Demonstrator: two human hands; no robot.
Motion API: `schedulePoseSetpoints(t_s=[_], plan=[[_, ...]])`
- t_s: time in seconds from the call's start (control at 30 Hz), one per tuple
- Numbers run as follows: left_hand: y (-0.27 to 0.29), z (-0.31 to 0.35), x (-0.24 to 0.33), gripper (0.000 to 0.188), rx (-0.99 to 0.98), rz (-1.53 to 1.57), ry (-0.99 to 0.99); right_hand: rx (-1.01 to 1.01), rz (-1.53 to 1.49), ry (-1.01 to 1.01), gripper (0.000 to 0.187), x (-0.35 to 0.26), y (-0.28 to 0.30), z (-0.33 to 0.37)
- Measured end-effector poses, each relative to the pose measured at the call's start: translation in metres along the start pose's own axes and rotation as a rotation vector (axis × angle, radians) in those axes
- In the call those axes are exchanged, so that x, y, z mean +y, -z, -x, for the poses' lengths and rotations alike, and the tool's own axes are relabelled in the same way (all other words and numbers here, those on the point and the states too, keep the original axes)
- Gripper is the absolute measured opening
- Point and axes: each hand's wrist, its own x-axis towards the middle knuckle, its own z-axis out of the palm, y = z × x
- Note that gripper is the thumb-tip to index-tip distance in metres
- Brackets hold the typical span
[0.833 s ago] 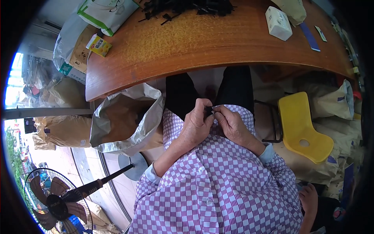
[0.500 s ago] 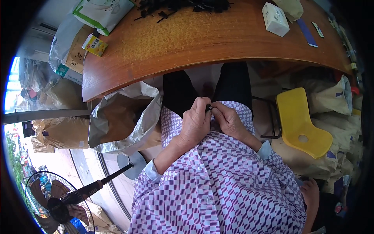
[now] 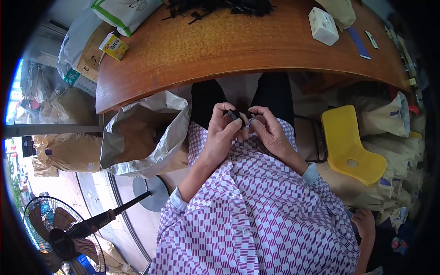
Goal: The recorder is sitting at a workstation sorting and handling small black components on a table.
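Above my lap, in front of the table edge, my two hands are close together. My left hand grips a small black piece between thumb and fingers; its exact kind is too small to tell. Beside it my right hand is closed in a pinch, thumb and forefinger near the black piece. A dark bit shows at those fingertips, but I cannot make out what it is. On the far side of the table lies a loose pile of similar black pieces.
The brown wooden table carries a yellow drink carton, a white tissue pack and a purple strip. An open silver-lined sack stands left of my legs. A fan, a yellow chair and another person's hand are around me.
My hands have moved slightly apart and the left has turned, so the black piece in it now shows more. The whole view has shifted a little.
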Motion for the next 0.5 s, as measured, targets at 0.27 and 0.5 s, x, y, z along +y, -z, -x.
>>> schedulePoseSetpoints(t_s=[0.27, 0.5], plan=[[0.003, -0.007, -0.005, 0.034, -0.091, 0.251, 0.209, -0.129, -0.536, -0.151, 0.016, 0.005, 0.018, -0.004], [0.001, -0.008, -0.008, 0.04, -0.23, 0.122, 0.295, -0.242, -0.837, -0.215, 0.03, 0.028, 0.023, -0.009]])
